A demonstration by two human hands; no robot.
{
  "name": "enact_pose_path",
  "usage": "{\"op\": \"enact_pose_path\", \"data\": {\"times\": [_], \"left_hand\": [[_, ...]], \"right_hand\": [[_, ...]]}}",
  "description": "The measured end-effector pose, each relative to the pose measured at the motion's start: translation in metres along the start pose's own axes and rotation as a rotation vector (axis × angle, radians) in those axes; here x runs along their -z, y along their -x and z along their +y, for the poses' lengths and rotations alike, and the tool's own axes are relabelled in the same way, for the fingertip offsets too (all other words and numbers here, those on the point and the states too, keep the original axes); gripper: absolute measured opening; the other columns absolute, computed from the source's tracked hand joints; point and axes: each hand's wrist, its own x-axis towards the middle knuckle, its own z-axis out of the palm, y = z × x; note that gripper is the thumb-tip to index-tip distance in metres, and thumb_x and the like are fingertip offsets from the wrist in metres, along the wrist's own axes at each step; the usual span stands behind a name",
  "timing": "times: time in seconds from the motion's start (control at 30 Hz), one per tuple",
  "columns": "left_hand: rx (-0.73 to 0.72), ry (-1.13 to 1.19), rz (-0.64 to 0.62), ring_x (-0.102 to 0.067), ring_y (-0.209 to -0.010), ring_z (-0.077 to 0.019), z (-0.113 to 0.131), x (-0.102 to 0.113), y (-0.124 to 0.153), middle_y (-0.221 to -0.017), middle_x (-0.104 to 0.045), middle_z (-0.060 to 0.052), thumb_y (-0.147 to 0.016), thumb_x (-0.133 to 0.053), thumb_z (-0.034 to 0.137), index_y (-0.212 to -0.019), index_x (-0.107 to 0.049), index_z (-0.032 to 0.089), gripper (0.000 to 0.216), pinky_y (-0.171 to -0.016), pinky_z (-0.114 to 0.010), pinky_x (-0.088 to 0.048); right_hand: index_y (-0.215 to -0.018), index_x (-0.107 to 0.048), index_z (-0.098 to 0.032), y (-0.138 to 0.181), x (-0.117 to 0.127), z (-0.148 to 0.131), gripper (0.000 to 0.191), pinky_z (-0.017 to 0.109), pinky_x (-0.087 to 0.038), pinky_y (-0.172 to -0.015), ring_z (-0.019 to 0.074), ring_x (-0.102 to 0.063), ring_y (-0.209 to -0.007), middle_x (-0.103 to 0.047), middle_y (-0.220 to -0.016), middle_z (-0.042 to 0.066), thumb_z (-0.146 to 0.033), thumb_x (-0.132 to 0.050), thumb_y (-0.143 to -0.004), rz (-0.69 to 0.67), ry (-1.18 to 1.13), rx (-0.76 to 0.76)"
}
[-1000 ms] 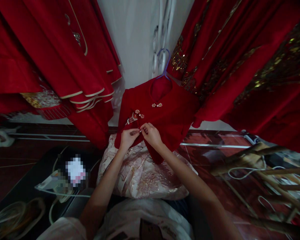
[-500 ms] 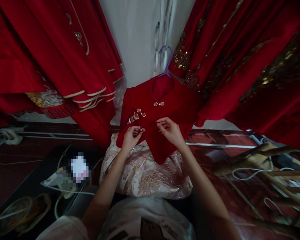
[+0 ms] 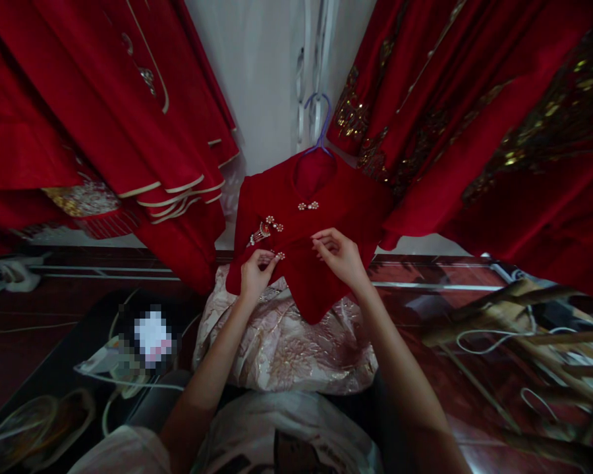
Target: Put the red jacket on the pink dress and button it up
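A small red jacket (image 3: 346, 204) hangs on a blue hanger (image 3: 319, 125) in front of me. It has pearl knot buttons at the collar (image 3: 308, 206) and a tasselled brooch (image 3: 263, 232) on its left side. My left hand (image 3: 255, 272) pinches the jacket's edge by a lower pearl button (image 3: 279, 255). My right hand (image 3: 340, 255) is curled on the red front flap to the right of that button. Both hands are closed on the fabric.
Long red gowns with gold trim hang at left (image 3: 103, 118) and right (image 3: 474, 125). A pale pink brocade skirt (image 3: 286, 342) lies below the jacket. An iron with a cord (image 3: 128, 362) sits at lower left, a wooden rack with wires (image 3: 524, 316) at right.
My right hand has moved away from the left hand to the right, onto the jacket's front flap. My left hand stays at the lower button.
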Motion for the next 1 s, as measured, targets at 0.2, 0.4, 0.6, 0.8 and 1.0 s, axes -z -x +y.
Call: {"op": "enact_pose_path", "data": {"times": [0.2, 0.4, 0.6, 0.8, 1.0], "left_hand": [[-0.047, -0.038, 0.002, -0.065, -0.075, -0.0151, 0.004, -0.002, -0.004, -0.083, -0.069, -0.004, -0.083, -0.062, 0.037, -0.089, -0.063, 0.019, 0.019, -0.074, -0.028, -0.053], [-0.382, -0.375, 0.028, -0.053, -0.097, -0.0223, 0.018, 0.011, -0.055, -0.102, -0.056, -0.010, -0.089, -0.054, 0.030, -0.116, -0.061, 0.020, 0.029, -0.091, -0.039, -0.045], [-0.640, -0.661, -0.209, -0.044, -0.106, -0.0270, 0.026, 0.024, -0.104, -0.110, -0.048, -0.012, -0.087, -0.056, 0.028, -0.106, -0.066, 0.021, 0.023, -0.091, -0.043, -0.041], [-0.773, -0.676, -0.449, -0.044, -0.116, -0.0277, 0.036, 0.032, -0.128, -0.122, -0.051, -0.012, -0.085, -0.058, 0.027, -0.095, -0.064, 0.019, 0.014, -0.101, -0.047, -0.033], [-0.791, -0.660, -0.562, -0.053, -0.098, -0.0211, 0.042, 0.031, -0.137, -0.091, -0.063, -0.005, -0.088, -0.054, 0.028, -0.094, -0.061, 0.021, 0.012, -0.111, -0.048, -0.020]], "right_hand": [[-0.096, -0.061, -0.018, -0.001, 0.005, 0.001, 0.021, 0.022, -0.051, -0.058, 0.0116, -0.063, -0.065, -0.066, -0.076, 0.002, -0.036, -0.056, -0.085, 0.012, 0.007, 0.004], [-0.095, -0.061, -0.019, -0.001, 0.010, -0.003, 0.019, 0.023, -0.052, -0.060, 0.0120, -0.064, -0.066, -0.066, -0.074, 0.002, -0.034, -0.056, -0.085, 0.012, 0.017, 0.007], [-0.095, -0.062, -0.019, -0.001, 0.010, -0.002, 0.020, 0.023, -0.051, -0.059, 0.0121, -0.064, -0.066, -0.067, -0.074, 0.002, -0.035, -0.056, -0.085, -0.002, 0.021, 0.011], [-0.094, -0.062, -0.019, -0.001, 0.010, -0.002, 0.019, 0.023, -0.052, -0.058, 0.0124, -0.064, -0.066, -0.067, -0.074, 0.002, -0.035, -0.056, -0.085, -0.009, 0.030, 0.016], [-0.094, -0.062, -0.019, 0.000, 0.011, -0.006, 0.020, 0.023, -0.052, -0.058, 0.0128, -0.064, -0.065, -0.067, -0.074, 0.002, -0.036, -0.056, -0.085, -0.007, 0.031, 0.017]]}}
